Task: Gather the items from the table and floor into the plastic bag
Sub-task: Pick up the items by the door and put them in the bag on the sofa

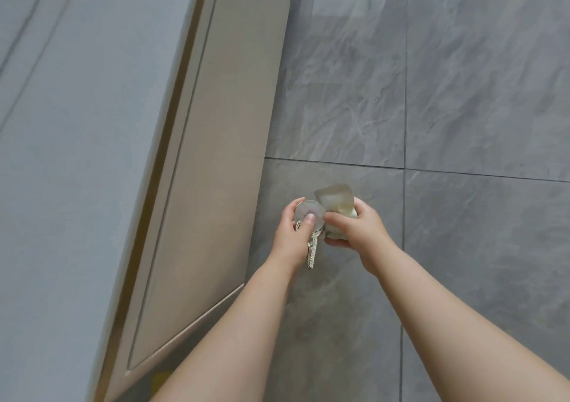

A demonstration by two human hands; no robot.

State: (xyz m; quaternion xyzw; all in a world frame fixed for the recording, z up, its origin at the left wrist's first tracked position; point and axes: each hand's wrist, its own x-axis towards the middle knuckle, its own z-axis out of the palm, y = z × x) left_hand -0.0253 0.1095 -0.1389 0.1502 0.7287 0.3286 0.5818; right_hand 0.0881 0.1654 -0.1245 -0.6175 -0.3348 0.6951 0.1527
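Both my hands are held out over the grey tiled floor. My left hand (293,235) grips a round clear disc (308,213), thumb pressed on its face, and a silvery beaded chain (311,255) dangles below the fingers. My right hand (357,232) clutches a crumpled translucent plastic bag (334,199), whose top sticks up above the fingers. The two hands touch, the disc right beside the bag's edge. I cannot tell whether the bag's mouth is open.
A beige panelled cabinet door (212,185) slants along the left, next to a grey countertop surface (77,154). Large grey marbled floor tiles (478,93) with dark grout lines fill the right. A small yellow patch (160,381) shows at the bottom left.
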